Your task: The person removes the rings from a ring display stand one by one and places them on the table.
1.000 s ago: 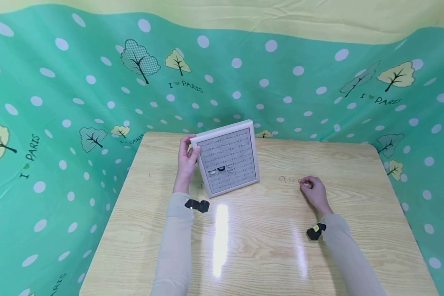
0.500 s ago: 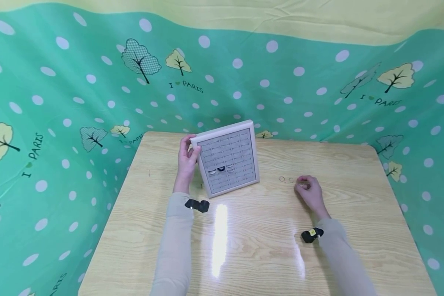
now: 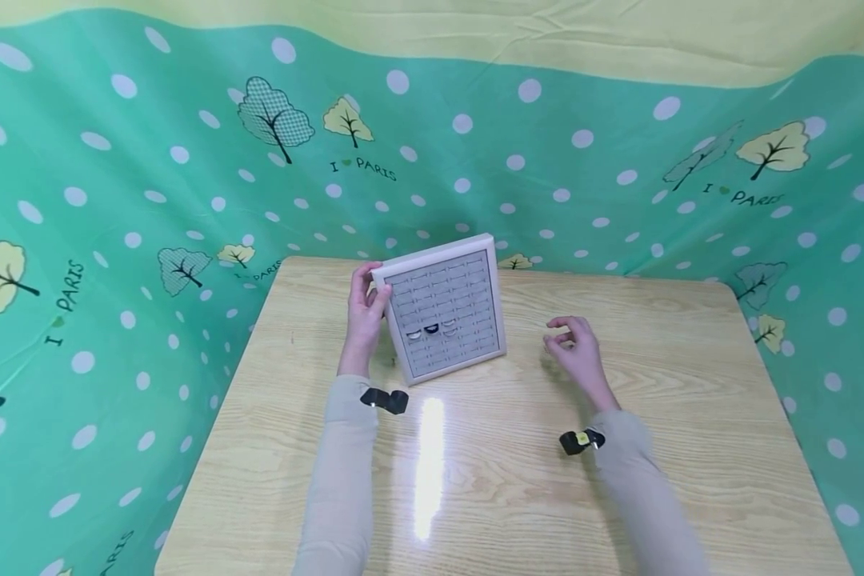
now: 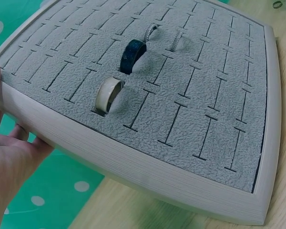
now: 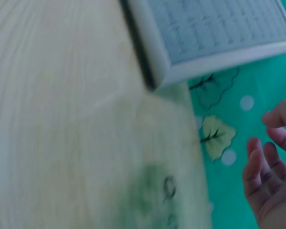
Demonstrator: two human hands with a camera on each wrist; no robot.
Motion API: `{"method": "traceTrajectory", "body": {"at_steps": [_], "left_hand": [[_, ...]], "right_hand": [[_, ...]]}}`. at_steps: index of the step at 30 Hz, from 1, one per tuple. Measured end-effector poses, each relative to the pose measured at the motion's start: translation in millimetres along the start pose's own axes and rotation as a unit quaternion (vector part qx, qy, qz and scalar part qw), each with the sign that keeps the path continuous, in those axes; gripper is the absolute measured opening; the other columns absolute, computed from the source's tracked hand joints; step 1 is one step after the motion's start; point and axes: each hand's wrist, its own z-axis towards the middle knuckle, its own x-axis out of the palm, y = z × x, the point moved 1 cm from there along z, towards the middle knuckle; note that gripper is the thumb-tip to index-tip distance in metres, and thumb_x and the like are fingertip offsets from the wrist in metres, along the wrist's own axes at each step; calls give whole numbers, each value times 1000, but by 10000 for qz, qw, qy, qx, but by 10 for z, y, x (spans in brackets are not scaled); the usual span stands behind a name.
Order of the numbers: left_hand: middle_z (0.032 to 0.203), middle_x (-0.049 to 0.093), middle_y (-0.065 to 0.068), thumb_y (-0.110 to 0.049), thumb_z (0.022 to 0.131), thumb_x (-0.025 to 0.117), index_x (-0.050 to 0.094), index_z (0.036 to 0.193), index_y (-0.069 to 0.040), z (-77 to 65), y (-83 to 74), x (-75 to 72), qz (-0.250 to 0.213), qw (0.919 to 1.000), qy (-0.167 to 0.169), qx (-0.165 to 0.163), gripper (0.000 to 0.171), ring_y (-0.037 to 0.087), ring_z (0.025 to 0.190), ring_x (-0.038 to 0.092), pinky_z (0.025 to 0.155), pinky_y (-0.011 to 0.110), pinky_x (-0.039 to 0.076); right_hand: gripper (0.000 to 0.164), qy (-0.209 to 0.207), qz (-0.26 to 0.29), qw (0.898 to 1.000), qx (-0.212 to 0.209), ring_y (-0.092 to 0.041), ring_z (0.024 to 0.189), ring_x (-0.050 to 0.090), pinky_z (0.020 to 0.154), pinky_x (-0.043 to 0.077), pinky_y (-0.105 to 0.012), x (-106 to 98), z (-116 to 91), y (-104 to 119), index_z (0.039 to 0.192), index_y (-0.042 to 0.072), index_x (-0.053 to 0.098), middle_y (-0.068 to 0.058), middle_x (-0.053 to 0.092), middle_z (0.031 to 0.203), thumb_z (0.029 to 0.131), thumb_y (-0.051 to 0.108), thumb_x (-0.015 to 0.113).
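Pale grey sleeves [image 3: 340, 464] enter over the near edge of the tabletop [image 3: 504, 472], each with a black wrist camera [image 3: 572, 442] at the cuff. The right hand [image 3: 579, 356] is positioned above the right half, toward the far edge. Its grip is narrow, fingers curved; whether they hold a ring cannot be told. One loose ring [image 5: 169, 187] and a second loose ring [image 5: 171, 221] lie on the tabletop, right of the display board [image 3: 500, 320].

The left hand [image 3: 363, 320] grips the board's upper left corner, thumb in front. The board tilts toward the near edge, left of centre. Its slots carry a white ring [image 4: 105, 95], a dark blue ring [image 4: 129, 56] and two thin studded rings [image 4: 150, 32].

Step in hand, as judged: transfer of loose rings to slots. The next move likely calls for a light fingertip pinch, a steady board and edge-on insertion.

Beyond the far edge hangs a green curtain [image 3: 461, 144].
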Motion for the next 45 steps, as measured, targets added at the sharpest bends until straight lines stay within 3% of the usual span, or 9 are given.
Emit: {"method": "traceTrajectory", "body": {"at_steps": [16,22,30,38,45], "left_hand": [[127,47,6,0,96,52,40,136,-9,-10,-17,13,-92,9999,-42,40,42,22,101,57,82,36,55],[125,48,5,1,96,52,40,135,-8,-5,-8,13,-185,9998,-36,63,43,21,100,57,81,34,56],[123,48,4,2,96,52,38,136,-5,-8,-2,7,-208,9995,63,217,43,20,98,57,76,31,56],[123,49,3,3,95,52,39,135,-6,-6,-14,13,-212,9996,27,166,43,20,97,58,76,31,56],[124,49,3,4,95,52,39,135,-6,-5,-9,12,-227,9996,19,169,44,20,98,58,78,32,56]], "right_hand": [[25,304,379,9981,-372,-27,84,60,63,48,-19,401,126,471,109,-2,63,-18,53,114,85,-4,66],[28,474,712,9946,-583,-35,84,61,64,52,-27,579,145,567,111,-6,63,-22,55,113,83,-7,67],[27,681,707,9931,-637,-27,83,60,66,55,-27,793,141,691,110,-3,64,-15,57,108,83,-4,67],[25,761,778,9906,-832,-24,81,60,65,54,-25,996,104,734,107,-2,67,-14,59,107,83,-6,66],[27,789,789,9898,-881,-25,79,59,70,56,-32,1184,61,804,110,-2,67,-16,58,106,83,-7,67]]}}
